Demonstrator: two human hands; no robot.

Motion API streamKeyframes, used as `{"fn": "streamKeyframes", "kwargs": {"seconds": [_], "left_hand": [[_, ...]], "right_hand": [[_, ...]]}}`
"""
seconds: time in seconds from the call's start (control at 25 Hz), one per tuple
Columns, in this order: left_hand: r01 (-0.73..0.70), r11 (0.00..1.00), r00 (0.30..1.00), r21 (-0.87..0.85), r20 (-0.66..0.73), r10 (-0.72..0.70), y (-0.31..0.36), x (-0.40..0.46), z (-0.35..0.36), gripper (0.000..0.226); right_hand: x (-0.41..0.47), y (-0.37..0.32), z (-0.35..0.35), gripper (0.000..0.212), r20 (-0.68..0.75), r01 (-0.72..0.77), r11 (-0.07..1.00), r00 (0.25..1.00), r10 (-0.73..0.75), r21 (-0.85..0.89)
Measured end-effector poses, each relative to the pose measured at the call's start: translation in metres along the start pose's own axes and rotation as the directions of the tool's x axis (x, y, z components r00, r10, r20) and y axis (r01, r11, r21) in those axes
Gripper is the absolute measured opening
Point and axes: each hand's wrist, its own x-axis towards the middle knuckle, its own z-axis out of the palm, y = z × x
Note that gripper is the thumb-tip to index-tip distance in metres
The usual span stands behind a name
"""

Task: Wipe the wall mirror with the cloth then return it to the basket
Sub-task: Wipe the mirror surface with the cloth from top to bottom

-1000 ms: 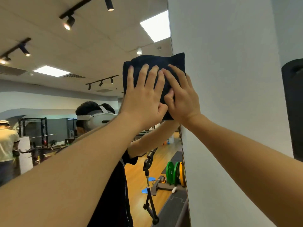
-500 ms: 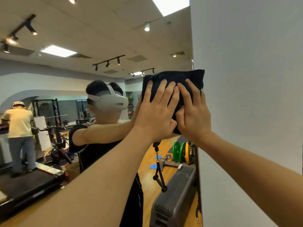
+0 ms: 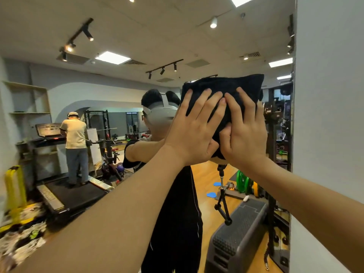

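A folded dark cloth (image 3: 222, 85) is flat against the wall mirror (image 3: 118, 91), which fills most of the view up to its right edge. My left hand (image 3: 194, 131) and my right hand (image 3: 244, 131) lie side by side on the cloth, fingers spread and pointing up, palms pressing it to the glass. The cloth's lower part is hidden under both hands. No basket is in view.
A white wall (image 3: 327, 115) borders the mirror on the right. The mirror reflects me with a headset, a person on a treadmill (image 3: 74, 146) at the left, a black step platform (image 3: 236, 241) and green weight plates (image 3: 243, 182) low on the right.
Both hands have slid the cloth down the mirror and a little away from its right edge. The camera has tilted down, so more of the reflected room shows.
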Motion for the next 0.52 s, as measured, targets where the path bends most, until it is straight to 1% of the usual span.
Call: {"fn": "streamKeyframes", "kwargs": {"seconds": [0.2,0.52], "left_hand": [[0.034,0.999,0.999,-0.015,-0.015,-0.034,-0.053,-0.044,-0.017,0.083],[0.124,0.992,0.992,0.028,-0.008,-0.123,-0.160,-0.140,-0.053,0.082]], "right_hand": [[0.011,-0.067,0.019,0.062,0.015,0.038,0.999,0.999,-0.038,0.039],[0.030,-0.209,0.055,0.066,0.077,0.080,0.991,0.993,-0.089,0.108]]}}
